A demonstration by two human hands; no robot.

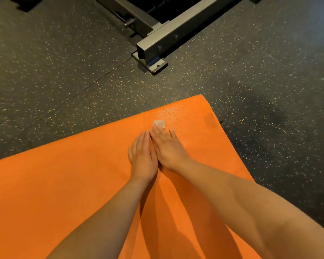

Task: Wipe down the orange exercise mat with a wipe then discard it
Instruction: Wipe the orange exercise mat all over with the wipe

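Two flat hands rest side by side on the orange mat [64, 184] near its far corner, fingers straight. Your left hand [142, 155] holds nothing. Your right hand [169, 149] presses a small pale wipe [159, 123], whose tip shows past your fingertips. The mat glistens just beyond it.

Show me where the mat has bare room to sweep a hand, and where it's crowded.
Widest free patch: the orange mat left of the left hand, out to the floor edge. A smaller strip lies between the wipe and the mat's far corner. Crowded: mid-mat, where the right hand presses the wipe beside the left hand.
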